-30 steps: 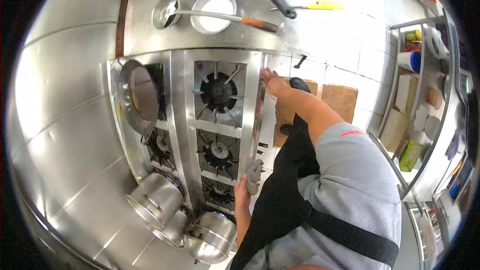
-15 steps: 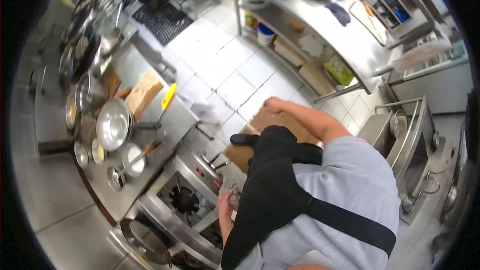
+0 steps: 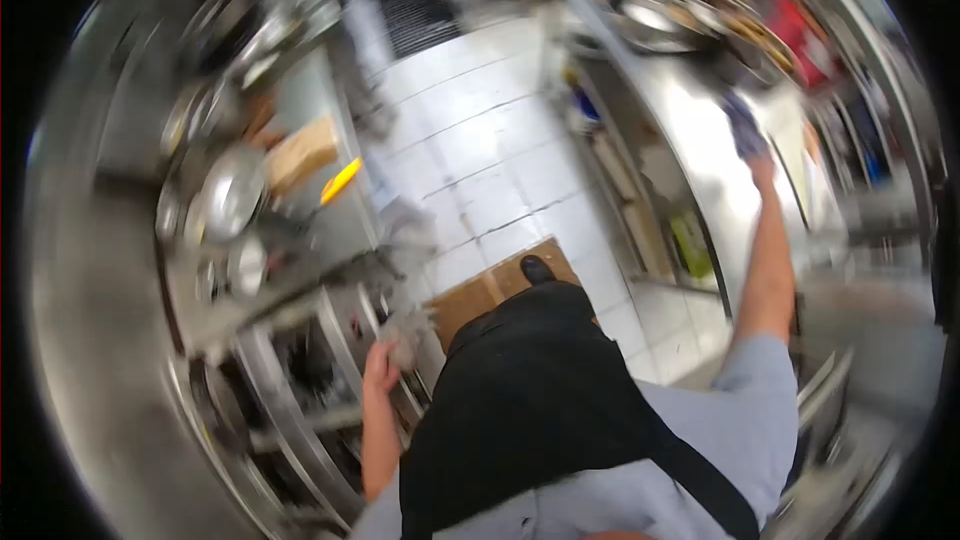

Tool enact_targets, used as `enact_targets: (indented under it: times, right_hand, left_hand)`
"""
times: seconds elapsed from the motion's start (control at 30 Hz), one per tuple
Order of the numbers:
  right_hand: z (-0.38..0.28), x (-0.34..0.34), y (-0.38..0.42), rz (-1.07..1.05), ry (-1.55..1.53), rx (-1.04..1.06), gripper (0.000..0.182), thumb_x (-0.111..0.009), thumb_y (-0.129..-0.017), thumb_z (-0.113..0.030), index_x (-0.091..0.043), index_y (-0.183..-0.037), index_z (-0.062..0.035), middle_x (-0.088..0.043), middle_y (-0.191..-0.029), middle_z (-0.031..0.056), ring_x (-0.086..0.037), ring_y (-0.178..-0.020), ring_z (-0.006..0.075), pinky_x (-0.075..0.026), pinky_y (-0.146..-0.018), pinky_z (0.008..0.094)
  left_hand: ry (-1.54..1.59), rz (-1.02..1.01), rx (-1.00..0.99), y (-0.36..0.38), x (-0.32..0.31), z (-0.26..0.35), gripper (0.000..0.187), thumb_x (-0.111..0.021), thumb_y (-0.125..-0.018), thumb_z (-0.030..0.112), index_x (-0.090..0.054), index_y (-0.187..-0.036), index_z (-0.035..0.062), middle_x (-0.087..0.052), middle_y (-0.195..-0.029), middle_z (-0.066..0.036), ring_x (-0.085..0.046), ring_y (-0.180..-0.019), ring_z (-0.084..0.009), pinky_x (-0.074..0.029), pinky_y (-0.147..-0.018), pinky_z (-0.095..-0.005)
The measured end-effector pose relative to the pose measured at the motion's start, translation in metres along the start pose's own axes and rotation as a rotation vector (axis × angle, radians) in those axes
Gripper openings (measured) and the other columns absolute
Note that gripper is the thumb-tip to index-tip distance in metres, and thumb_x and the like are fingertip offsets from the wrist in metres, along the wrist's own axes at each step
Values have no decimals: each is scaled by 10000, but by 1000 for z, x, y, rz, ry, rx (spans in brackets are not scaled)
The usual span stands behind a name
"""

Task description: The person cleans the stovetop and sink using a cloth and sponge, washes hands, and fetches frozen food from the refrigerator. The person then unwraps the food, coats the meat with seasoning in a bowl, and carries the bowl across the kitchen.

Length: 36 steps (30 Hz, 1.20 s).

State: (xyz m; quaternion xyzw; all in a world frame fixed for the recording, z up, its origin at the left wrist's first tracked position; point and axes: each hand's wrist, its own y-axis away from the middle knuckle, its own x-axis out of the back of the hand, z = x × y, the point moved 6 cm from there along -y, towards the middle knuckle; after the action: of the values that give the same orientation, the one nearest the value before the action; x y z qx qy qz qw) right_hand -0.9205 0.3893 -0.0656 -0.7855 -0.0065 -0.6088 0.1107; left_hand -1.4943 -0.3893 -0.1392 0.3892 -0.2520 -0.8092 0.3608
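My left hand (image 3: 381, 367) is closed around a crumpled grey cloth (image 3: 405, 335) beside the front of the stove (image 3: 325, 340). On the right, my outstretched right hand (image 3: 762, 172) is at the near end of a dark blue cloth (image 3: 742, 125) on the steel table (image 3: 690, 105). The fingers of that hand are blurred but appear closed on the cloth.
At left, a steel counter (image 3: 315, 90) holds a metal bowl (image 3: 233, 190), a wooden block (image 3: 303, 153) and a yellow-handled tool (image 3: 341, 181). A brown mat (image 3: 480, 295) lies underfoot. Pans (image 3: 660, 20) and a red object (image 3: 800, 40) stand at the back right.
My right hand has swung forward and right, from over the brown mat to the dark blue cloth. The view has turned right. My left hand still holds the grey cloth.
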Motion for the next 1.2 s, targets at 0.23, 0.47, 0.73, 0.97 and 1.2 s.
enact_targets:
  times: [0.23,0.47,0.73,0.97,1.2]
  right_hand:
    - [23,-97,-126,-299,277,73,602,-483,-834,-511,-516,-1231,-60,-521,-1249,182,-525,-1115,323,-427,-922,419]
    - [-66,-42,-24,-126,354,-53,574,-409,-844,-507,-539,-1192,-70,-589,-1148,182,-559,-1017,419,-457,-874,496]
    - [-278,-101,77,-832,-1021,12,460,-412,-896,-314,-515,-1254,-43,-589,-1124,85,-567,-1004,224,-496,-804,375]
    - [-614,-36,296,-1662,-1772,60,481,-389,-899,-292,-431,-1302,-32,-487,-1312,111,-487,-1177,250,-370,-1004,397]
    - [-828,94,329,-1826,-1822,660,459,-409,-919,-309,-457,-1269,-16,-501,-1285,137,-458,-1199,279,-319,-1035,445]
  left_hand:
    - [-223,471,57,69,23,-24,360,-591,-823,187,-525,-1150,52,-580,-1085,-48,-612,-772,-113,-491,-646,-252]
    - [130,985,-196,172,35,-77,309,-611,-788,247,-590,-1021,44,-623,-935,-75,-604,-875,-195,-474,-769,-343]
    - [736,1161,-907,222,118,-132,160,-597,-810,155,-596,-912,31,-614,-831,-51,-617,-746,-200,-506,-657,-332]
    - [758,986,-1108,302,197,-80,306,-556,-855,199,-500,-1114,46,-563,-1065,-95,-567,-990,-247,-512,-816,-441]
    - [267,1058,-911,425,212,-7,301,-619,-824,134,-551,-1093,19,-602,-1034,-65,-580,-975,-194,-482,-812,-334]
